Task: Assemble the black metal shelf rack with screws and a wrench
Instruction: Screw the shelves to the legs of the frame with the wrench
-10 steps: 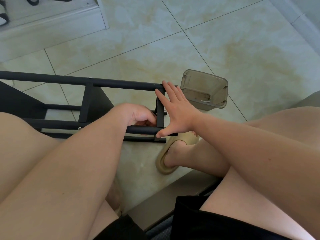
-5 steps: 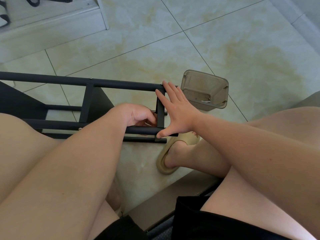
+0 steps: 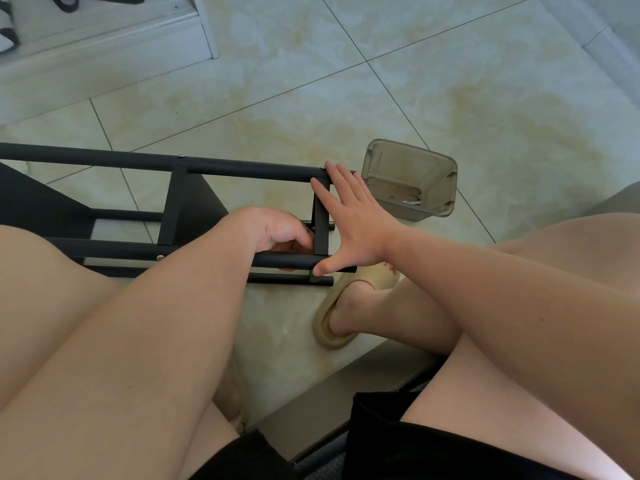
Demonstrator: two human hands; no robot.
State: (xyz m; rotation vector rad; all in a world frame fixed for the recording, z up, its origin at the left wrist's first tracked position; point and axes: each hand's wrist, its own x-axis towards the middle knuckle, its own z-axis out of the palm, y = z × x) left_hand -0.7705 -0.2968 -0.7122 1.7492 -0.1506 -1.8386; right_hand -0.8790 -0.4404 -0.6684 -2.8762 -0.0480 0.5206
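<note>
The black metal shelf rack [image 3: 104,161] lies on its side on the tiled floor, its tubes running left to right. My right hand [image 3: 349,220] presses flat against the rack's right end, fingers straight on the short cross bar, thumb on the near tube. My left hand [image 3: 277,233] reaches inside the frame just left of that cross bar, fingers curled round something small at the joint; what it holds is hidden. No wrench shows.
A clear brownish plastic container [image 3: 412,181] with small parts stands on the floor right of the rack's end. My foot in a beige slipper [image 3: 346,306] rests below the rack. My bare knees fill the lower frame. A white step [image 3: 104,46] runs along the back left.
</note>
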